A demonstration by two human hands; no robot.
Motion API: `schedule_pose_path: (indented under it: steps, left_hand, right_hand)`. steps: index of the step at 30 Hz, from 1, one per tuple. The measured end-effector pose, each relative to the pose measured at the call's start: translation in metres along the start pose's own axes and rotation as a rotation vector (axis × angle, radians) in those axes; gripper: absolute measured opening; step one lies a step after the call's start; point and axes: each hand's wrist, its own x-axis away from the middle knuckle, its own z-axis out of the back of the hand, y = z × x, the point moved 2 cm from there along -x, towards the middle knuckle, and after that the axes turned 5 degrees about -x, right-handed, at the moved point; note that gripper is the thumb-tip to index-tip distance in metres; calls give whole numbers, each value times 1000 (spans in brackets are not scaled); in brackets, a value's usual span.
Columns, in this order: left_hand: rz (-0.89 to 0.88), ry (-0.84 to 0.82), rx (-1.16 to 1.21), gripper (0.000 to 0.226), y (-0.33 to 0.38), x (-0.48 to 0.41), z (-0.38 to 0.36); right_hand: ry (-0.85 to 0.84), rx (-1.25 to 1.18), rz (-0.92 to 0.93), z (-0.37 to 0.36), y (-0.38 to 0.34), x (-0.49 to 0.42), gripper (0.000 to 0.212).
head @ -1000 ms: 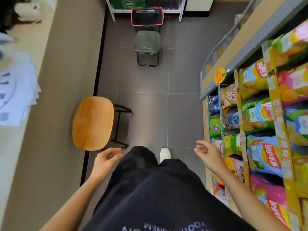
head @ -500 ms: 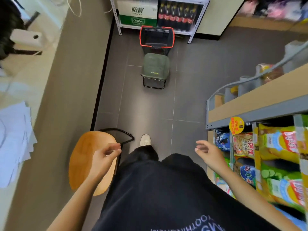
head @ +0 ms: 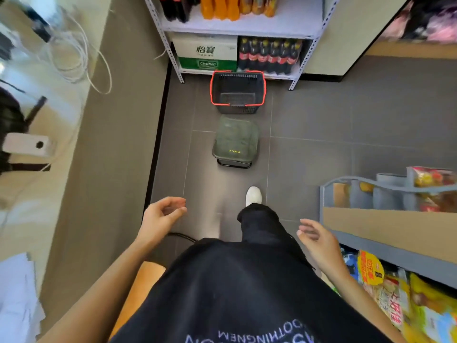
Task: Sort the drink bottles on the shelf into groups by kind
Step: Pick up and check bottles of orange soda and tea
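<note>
Left hand (head: pixel 163 214) hangs well short of the basket (head: pixel 211 90), fingers loosely curled, holding nothing. Just behind the basket, the shelf (head: pixel 291 23) carries orange bottles (head: pixel 222 6) and dark bottles (head: pixel 269 55), probably heavy, stiff and smooth, so best gripped round the middle. Right hand (head: pixel 319 241) is relaxed and empty

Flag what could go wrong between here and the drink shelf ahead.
1. Trip: the green stool and the red-rimmed basket stand on the floor straight ahead, between the white shoe and the drink shelf.
2. Awkward reach: the basket sits right before the lower cola bottles, so taking them likely means leaning over it.
3. Mis-sorting: the upper tier's orange bottles are cut off by the frame, so kinds there can't be judged yet.
</note>
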Motion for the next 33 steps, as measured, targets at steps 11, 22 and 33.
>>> schedule_pose_path:
  steps: [11,22,33]
  left_hand:
    - [93,44,-15,15,89,-128,56]
    - [-43,-84,-42,25,163,-353,146]
    - [-184,-150,-235,19,297,-539,147]
  right_hand:
    - [-97,45,165,29,-214,-198,30]
    - [55,69,158,-18,-370,-334,30]
    - [77,-9,84,0,-406,-418,35]
